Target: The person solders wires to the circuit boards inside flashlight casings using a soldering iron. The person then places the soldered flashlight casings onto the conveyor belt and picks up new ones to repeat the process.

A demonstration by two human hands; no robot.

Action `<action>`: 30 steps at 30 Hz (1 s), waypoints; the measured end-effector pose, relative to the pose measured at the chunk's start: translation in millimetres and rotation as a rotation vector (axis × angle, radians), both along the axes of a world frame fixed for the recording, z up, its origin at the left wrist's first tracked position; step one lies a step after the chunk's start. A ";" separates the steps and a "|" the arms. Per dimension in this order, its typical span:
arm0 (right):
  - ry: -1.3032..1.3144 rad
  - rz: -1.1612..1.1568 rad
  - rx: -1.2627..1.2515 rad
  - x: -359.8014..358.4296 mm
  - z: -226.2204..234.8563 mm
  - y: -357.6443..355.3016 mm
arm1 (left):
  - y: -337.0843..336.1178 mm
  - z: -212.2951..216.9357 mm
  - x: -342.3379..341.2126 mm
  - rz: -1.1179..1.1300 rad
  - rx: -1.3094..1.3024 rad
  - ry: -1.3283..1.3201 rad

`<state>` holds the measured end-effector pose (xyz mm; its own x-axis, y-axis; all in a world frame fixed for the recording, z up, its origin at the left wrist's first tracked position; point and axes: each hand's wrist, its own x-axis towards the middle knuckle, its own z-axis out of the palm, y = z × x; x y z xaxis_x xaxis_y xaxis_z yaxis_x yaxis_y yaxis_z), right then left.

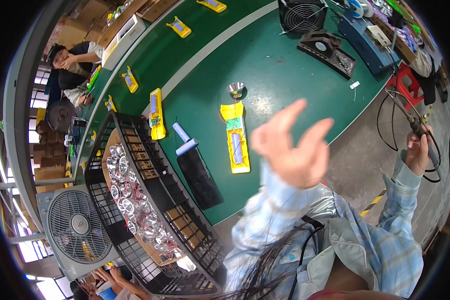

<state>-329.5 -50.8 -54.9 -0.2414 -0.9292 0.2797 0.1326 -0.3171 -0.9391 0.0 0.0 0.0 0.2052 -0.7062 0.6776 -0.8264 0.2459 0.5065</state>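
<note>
My left hand (292, 150) is raised over the near part of the green table, its thumb and forefinger spread and nothing visible between them. Off the table's right edge, my right hand (418, 150) grips a soldering iron (413, 121) with a black cable. Left of my left hand lies an open yellow flashlight housing (244, 169). Inside it are a green circuit board (233, 123) and a purple battery cell (236, 148). A silver reflector cup (236, 90) sits at the housing's far end, with a red wire running beside it.
A black crate (157, 192) of silver reflectors stands left. Beside it lie a dark phone (199, 177), loose battery cells (181, 132) and another yellow housing (157, 131). Farther off are a small black fan (303, 19), a soldering stand (327, 52) and a blue box (367, 45). Other people sit left.
</note>
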 end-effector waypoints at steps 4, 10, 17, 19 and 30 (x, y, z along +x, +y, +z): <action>-0.038 0.141 -0.022 67.5 2.6 -15.6 | 19.7 -6.9 50.3 0.194 0.074 0.142; -0.050 0.378 0.005 158.6 3.9 -38.9 | 27.5 -49.0 90.0 0.279 0.313 0.160; -0.033 0.508 0.028 233.9 5.6 -48.4 | 18.8 -90.6 94.7 0.226 0.352 0.200; -0.034 0.600 0.051 245.1 6.0 -51.4 | 18.5 -96.9 97.3 0.218 0.362 0.251; 0.033 0.604 0.059 263.6 -10.0 -64.1 | 13.9 -112.7 99.5 0.128 0.407 0.137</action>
